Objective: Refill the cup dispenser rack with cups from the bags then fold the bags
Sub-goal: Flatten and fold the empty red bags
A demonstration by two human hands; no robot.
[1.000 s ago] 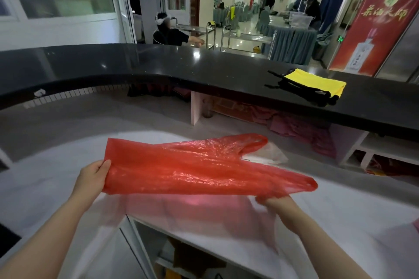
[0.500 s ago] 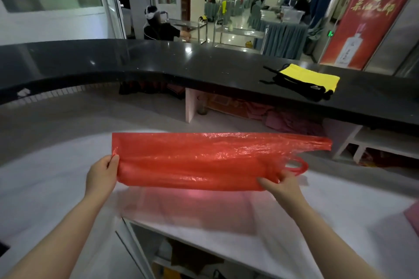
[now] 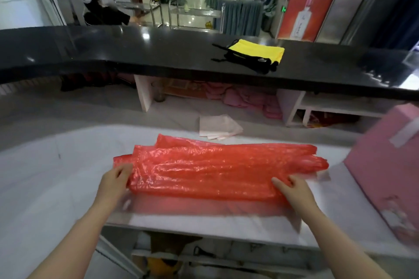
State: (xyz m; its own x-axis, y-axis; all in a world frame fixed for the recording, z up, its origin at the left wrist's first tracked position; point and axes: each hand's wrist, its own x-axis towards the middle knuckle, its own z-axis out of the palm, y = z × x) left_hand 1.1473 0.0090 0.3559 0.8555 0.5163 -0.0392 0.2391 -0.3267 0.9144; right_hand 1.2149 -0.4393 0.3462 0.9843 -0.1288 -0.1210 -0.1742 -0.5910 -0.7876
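Note:
A red plastic bag point(image 3: 215, 170), folded lengthwise into a long strip, lies across the white counter point(image 3: 56, 176) in front of me. My left hand point(image 3: 115, 180) holds its left end, fingers curled over the edge. Near the bag's right end my right hand point(image 3: 292, 189) grips the near edge, just short of the handles. A folded pale bag point(image 3: 217, 128) lies flat on the counter behind the red one. No cups or dispenser rack are in view.
A pink box point(image 3: 390, 165) stands on the counter at the right, close to the bag's handle end. A raised black bar top point(image 3: 136, 52) runs across behind, with a yellow and black cloth item point(image 3: 256, 54) on it. Open shelves lie below the counter's front edge.
The red bag was held up in the air and stretched between both hands; now it lies lowered onto the counter. My view has tilted down, bringing the pink box and the pale folded bag into sight.

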